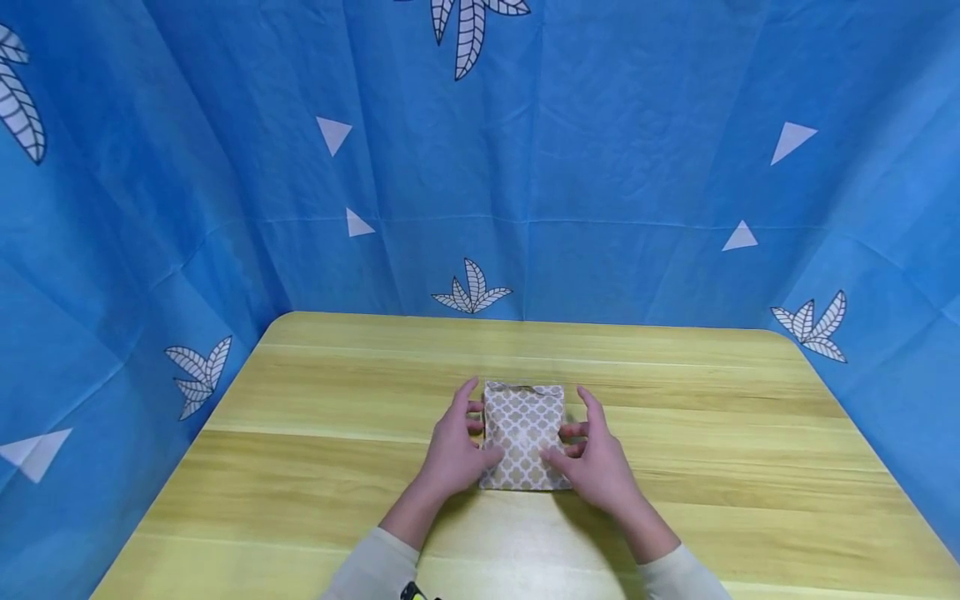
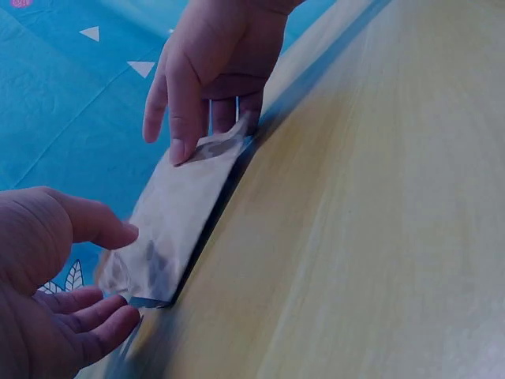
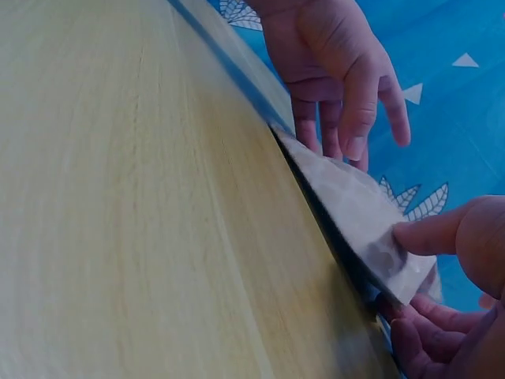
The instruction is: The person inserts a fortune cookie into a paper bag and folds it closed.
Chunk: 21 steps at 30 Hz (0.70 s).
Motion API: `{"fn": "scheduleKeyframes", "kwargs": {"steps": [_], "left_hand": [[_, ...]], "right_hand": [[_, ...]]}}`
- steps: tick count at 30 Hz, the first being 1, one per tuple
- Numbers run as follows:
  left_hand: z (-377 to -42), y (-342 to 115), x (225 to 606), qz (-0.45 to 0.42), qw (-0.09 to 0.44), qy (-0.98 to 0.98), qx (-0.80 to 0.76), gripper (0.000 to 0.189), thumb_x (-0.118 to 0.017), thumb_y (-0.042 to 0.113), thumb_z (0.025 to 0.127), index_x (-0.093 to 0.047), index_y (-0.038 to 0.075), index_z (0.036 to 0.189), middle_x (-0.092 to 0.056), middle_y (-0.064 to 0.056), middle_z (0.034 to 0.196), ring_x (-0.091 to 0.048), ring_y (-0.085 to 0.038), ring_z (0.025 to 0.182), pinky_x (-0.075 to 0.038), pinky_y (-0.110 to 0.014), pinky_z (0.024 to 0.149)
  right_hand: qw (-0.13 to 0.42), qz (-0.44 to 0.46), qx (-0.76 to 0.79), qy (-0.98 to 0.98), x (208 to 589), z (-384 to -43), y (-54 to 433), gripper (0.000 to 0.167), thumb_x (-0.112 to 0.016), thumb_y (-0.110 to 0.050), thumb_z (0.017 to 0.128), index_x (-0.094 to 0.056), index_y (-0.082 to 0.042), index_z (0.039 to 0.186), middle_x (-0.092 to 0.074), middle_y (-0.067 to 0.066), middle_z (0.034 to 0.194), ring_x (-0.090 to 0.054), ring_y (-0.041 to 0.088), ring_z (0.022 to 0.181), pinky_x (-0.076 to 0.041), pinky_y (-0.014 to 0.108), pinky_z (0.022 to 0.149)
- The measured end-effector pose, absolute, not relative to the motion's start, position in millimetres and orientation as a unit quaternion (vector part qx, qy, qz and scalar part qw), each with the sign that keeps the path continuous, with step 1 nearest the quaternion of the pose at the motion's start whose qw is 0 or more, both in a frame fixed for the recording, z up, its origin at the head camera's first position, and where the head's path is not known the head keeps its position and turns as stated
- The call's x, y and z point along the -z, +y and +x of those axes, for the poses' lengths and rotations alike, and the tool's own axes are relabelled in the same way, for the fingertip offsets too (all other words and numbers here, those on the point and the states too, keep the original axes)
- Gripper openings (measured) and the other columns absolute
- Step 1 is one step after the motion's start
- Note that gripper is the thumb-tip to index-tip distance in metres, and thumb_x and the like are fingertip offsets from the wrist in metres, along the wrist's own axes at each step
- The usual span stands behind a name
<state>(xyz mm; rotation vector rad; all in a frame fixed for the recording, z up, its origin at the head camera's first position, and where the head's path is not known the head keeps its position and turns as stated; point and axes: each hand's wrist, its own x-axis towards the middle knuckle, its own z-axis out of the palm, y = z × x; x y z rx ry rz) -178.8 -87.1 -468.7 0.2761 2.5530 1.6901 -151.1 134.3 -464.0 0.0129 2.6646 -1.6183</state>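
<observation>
A small flat square pouch [image 1: 523, 437], beige with a white lattice pattern, lies between both hands on the wooden table. My left hand [image 1: 456, 450] holds its left side, thumb over the top face and the other fingers along the edge. On the opposite side my right hand [image 1: 597, 462] holds it, the thumb on the face and fingertips at the edge. In the right wrist view the right fingers [image 3: 432, 328] meet a corner of the pouch [image 3: 355, 205]. The left wrist view shows the left thumb [image 2: 118, 229] at the near end. What the pouch contains is hidden.
The pale wooden table [image 1: 337, 400] has rounded far corners. A blue curtain [image 1: 615, 167] printed with white leaves and triangles hangs behind it and along both sides. Light sleeves [image 1: 375, 567] cover the forearms, and a small dark object [image 1: 412, 592] shows by the left sleeve.
</observation>
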Motion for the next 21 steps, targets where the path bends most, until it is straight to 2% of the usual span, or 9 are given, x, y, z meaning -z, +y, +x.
{"fn": "scheduleKeyframes", "kwargs": {"steps": [4, 9, 21], "left_hand": [[-177.7, -86.8, 469.7, 0.092, 0.032, 0.835, -0.542, 0.102, -0.078, -0.005, 0.070, -0.026, 0.012, 0.157, -0.052, -0.014, 0.136, -0.058, -0.028, 0.103, -0.055, -0.034, 0.073], [-179.5, -86.3, 472.5, 0.097, 0.026, 0.836, -0.540, 0.098, -0.077, -0.008, 0.073, -0.029, 0.011, 0.156, -0.052, -0.014, 0.139, -0.059, -0.026, 0.098, -0.054, -0.035, 0.075], [-180.0, -85.8, 476.7, 0.127, 0.029, 0.840, -0.526, 0.088, -0.071, -0.008, 0.079, -0.030, 0.010, 0.156, -0.048, -0.014, 0.143, -0.059, -0.024, 0.096, -0.054, -0.030, 0.073]], "right_hand": [[0.008, 0.011, 0.518, 0.855, 465.9, -153.4, 133.1, 0.104, -0.084, -0.011, 0.080, -0.016, -0.014, 0.158, -0.067, 0.011, 0.111, -0.064, 0.021, 0.084, -0.054, 0.033, 0.065], [0.009, 0.018, 0.514, 0.857, 466.7, -154.5, 131.7, 0.103, -0.084, -0.012, 0.081, -0.017, -0.014, 0.158, -0.066, 0.010, 0.108, -0.063, 0.021, 0.082, -0.054, 0.034, 0.064], [0.007, 0.015, 0.502, 0.865, 465.1, -156.8, 131.4, 0.096, -0.081, -0.014, 0.085, -0.018, -0.010, 0.158, -0.067, 0.011, 0.114, -0.063, 0.020, 0.087, -0.053, 0.034, 0.070]]}}
